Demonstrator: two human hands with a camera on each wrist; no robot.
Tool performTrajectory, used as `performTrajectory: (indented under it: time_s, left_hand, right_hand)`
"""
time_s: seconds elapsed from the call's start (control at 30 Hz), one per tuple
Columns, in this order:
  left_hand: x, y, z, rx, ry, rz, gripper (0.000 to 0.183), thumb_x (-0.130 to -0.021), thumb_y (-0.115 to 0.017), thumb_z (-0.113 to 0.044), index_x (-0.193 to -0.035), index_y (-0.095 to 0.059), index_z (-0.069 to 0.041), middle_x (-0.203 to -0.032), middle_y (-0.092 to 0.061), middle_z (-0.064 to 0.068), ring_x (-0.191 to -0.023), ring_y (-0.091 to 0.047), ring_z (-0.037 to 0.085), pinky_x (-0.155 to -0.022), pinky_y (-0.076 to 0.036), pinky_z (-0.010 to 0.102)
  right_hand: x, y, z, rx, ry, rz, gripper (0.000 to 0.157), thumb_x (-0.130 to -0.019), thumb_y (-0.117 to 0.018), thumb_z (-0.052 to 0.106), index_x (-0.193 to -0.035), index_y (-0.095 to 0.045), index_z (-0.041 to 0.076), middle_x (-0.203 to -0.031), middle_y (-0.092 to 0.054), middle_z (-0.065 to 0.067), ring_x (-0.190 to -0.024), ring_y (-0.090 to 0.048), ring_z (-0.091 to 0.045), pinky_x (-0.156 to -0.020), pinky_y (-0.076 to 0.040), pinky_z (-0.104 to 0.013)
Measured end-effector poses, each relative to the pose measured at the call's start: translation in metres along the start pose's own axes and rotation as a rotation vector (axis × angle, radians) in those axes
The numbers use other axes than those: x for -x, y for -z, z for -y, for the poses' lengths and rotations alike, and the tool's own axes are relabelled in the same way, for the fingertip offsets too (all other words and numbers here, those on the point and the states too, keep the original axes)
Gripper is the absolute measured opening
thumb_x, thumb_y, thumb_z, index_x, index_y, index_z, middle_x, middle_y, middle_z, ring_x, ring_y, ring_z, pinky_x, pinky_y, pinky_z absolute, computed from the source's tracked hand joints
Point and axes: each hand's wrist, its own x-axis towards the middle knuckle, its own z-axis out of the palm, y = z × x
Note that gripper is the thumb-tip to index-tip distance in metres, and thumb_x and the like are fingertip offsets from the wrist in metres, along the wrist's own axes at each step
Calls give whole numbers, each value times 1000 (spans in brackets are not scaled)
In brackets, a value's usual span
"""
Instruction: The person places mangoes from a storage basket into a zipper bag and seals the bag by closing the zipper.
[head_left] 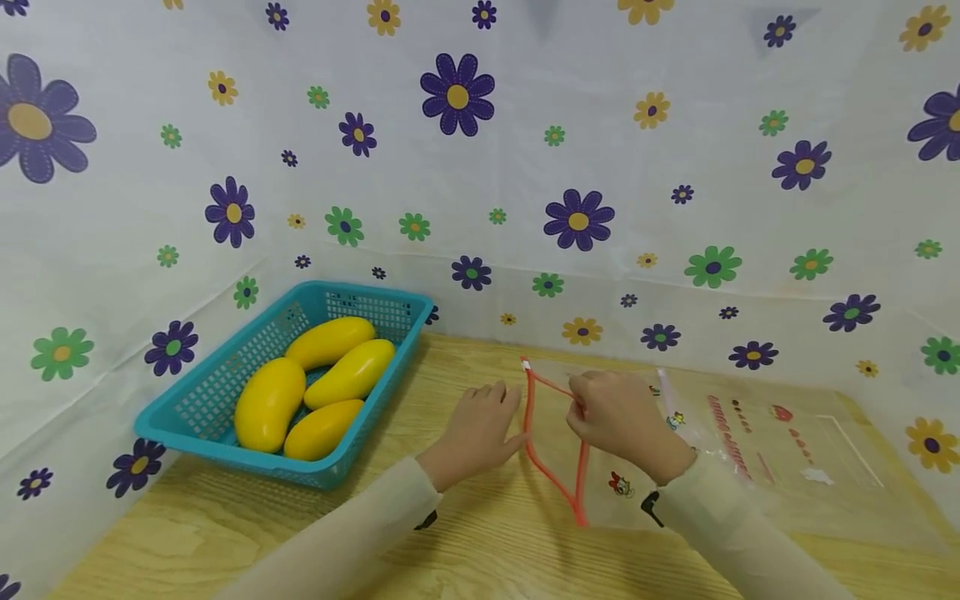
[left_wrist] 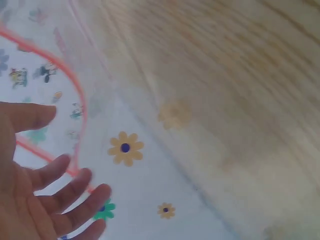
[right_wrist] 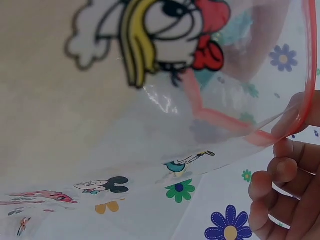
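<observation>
A clear zip bag (head_left: 637, 500) with a red zip edge and printed cartoon figures lies on the wooden table, its mouth spread apart toward the left. My right hand (head_left: 626, 417) pinches the far side of the red rim between thumb and fingers, as the right wrist view also shows that hand (right_wrist: 292, 175) at the rim. Beside the other side of the mouth is my left hand (head_left: 480, 433), fingers extended and holding nothing. In the left wrist view the left palm (left_wrist: 30, 210) and loosely spread fingers show near the red edge; whether they touch it I cannot tell.
A blue-green plastic basket (head_left: 382, 417) with several yellow mangoes (head_left: 270, 404) stands at the left. Clear printed plastic (head_left: 810, 500) stretches to the right over the wooden table (head_left: 450, 550). A flowered sheet (head_left: 510, 167) hangs behind and at the sides.
</observation>
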Motion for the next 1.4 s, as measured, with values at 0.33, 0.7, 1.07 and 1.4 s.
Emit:
performTrajectory:
  time_s: [0.33,0.7,1.07,1.4]
  left_hand:
    - [29,55,12,25,-119,-50,25,-84,-67,-33,-90,-53,-14,-82,-53,1,-79,-54,20,-80,-46,38]
    - [50,123,27,19,-227,2,25,-85,-67,-33,-99,-58,-15,-91,-60,-1,-86,-58,19,-84,-46,37]
    - [30,154,95,30,-187,28,21,-82,-70,-25,-99,-61,-14,-91,-62,1,-77,-57,18,-75,-50,37]
    - [28,122,174,167,-20,332,19,-85,-63,-20,-103,-61,-13,-99,-64,5,-88,-58,20,-78,-51,40]
  right_hand:
    - [4,1,-1,-9,29,-19,27,-71,-61,6,-56,-40,16,-50,-33,7,-45,-23,-5,-44,-15,-17]
    - [8,-3,-2,-20,43,-40,25,-70,-62,7,-57,-43,16,-51,-35,8,-46,-25,-4,-43,-18,-17]
    - [5,0,-6,-23,51,-67,22,-70,-62,7,-58,-46,15,-51,-39,8,-46,-25,-4,-43,-19,-17]
    - [4,-2,-5,-16,52,-70,21,-70,-61,7,-58,-45,14,-52,-37,8,-46,-23,-4,-44,-17,-17]
